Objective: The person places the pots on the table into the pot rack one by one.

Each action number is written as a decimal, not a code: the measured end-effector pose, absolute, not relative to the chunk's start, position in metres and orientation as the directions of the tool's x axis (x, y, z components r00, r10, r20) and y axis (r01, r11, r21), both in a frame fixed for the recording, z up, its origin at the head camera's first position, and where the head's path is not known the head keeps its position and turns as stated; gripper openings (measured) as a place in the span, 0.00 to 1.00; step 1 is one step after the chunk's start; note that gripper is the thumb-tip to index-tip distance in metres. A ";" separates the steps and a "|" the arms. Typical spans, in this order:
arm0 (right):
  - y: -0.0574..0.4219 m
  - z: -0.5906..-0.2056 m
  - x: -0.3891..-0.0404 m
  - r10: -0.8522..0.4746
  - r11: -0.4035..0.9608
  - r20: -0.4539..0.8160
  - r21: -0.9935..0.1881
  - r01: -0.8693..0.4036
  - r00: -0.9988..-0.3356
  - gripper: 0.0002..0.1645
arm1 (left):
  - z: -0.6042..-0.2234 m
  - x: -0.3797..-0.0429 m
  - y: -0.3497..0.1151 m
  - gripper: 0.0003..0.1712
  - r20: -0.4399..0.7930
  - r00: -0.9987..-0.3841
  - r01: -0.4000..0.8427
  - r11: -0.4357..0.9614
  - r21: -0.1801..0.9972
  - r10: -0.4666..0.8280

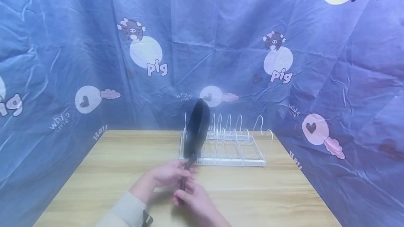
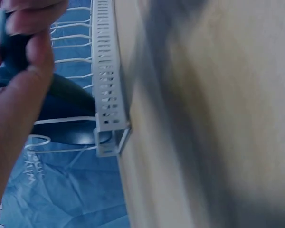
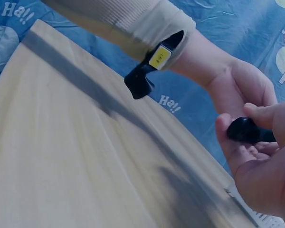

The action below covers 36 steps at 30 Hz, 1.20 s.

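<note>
A black frying pan [image 1: 198, 125] is held up on edge at the left end of a white wire rack [image 1: 227, 163], its round body overlapping the rack's left side in the head view. My left hand [image 1: 172, 173] grips the handle close to the pan body. Lower down, my right hand [image 1: 194, 195] holds the handle's end between thumb and fingers. In the right wrist view the rounded handle tip [image 3: 244, 129] pokes out between the right thumb and fingers. Seen from the left wrist, the pan's dark body [image 2: 69, 109] sits among the rack's end wires, partly hidden by the left hand [image 2: 26, 71].
The rack's upright wire loops [image 1: 240, 123] stand in a row to the right of the pan. Under it lies a light wooden table [image 1: 126, 157]. A blue cloth [image 1: 189, 45] with pig prints hangs behind and at both sides.
</note>
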State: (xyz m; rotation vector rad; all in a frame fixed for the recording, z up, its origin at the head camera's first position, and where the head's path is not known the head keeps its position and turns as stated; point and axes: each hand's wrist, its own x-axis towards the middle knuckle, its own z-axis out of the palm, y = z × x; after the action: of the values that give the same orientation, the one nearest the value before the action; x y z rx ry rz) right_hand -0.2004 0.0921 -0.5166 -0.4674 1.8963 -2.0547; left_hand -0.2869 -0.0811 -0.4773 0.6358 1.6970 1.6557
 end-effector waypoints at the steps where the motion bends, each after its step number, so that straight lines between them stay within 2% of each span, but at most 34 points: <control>1: 0.093 -0.516 -0.202 -0.432 -0.071 0.017 -0.997 0.015 -0.902 0.18 | -0.475 -0.287 -0.082 0.37 -0.137 -0.673 -0.071 0.120 0.990 0.727; 5: 0.098 -0.512 -0.209 -0.386 -0.014 -0.037 -0.999 0.046 -0.922 0.26 | -0.470 -0.290 -0.083 0.37 -0.161 -0.756 0.029 0.279 0.960 0.634; 9: 0.099 -0.507 -0.216 -0.307 0.135 -0.017 -0.990 -0.026 -0.952 0.29 | -0.470 -0.293 -0.083 0.38 -0.155 -0.802 0.053 0.327 0.943 0.577; 13: 0.094 -0.508 -0.221 -0.258 0.287 -0.010 -0.956 -0.066 -0.966 0.25 | -0.476 -0.290 -0.080 0.39 -0.156 -0.828 0.040 0.334 0.942 0.538; 18: 0.088 -0.516 -0.225 -0.240 0.373 0.003 -0.923 -0.095 -0.971 0.21 | -0.489 -0.286 -0.075 0.39 -0.201 -0.846 -0.091 0.236 0.967 0.495; 20: 0.087 -0.519 -0.227 -0.243 0.386 0.007 -0.917 -0.103 -0.970 0.20 | -0.493 -0.286 -0.073 0.39 -0.184 -0.863 -0.066 0.256 0.964 0.470; 24: 0.084 -0.525 -0.228 -0.249 0.405 -0.001 -0.909 -0.103 -0.969 0.18 | -0.498 -0.284 -0.071 0.43 -0.136 -0.901 0.045 0.402 0.915 0.411; 26: 0.082 -0.527 -0.229 -0.247 0.409 -0.010 -0.907 -0.095 -0.969 0.17 | -0.498 -0.283 -0.071 0.44 -0.141 -0.907 0.050 0.434 0.900 0.396; 31: 0.081 -0.530 -0.237 -0.261 0.389 -0.026 -0.918 -0.081 -0.965 0.16 | -0.498 -0.284 -0.070 0.37 -0.151 -0.909 0.040 0.443 0.896 0.388; 36: 0.084 -0.532 -0.243 -0.294 0.387 -0.011 -0.916 -0.108 -0.956 0.13 | -0.499 -0.283 -0.066 0.22 -0.091 -0.930 0.123 0.533 0.837 0.357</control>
State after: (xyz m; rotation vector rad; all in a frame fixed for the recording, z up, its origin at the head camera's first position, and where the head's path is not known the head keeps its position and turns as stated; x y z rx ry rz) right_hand -0.2428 0.0837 -0.5317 -0.3614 2.4686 -1.6102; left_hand -0.2827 -0.0662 -0.4993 0.4037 2.5226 1.3476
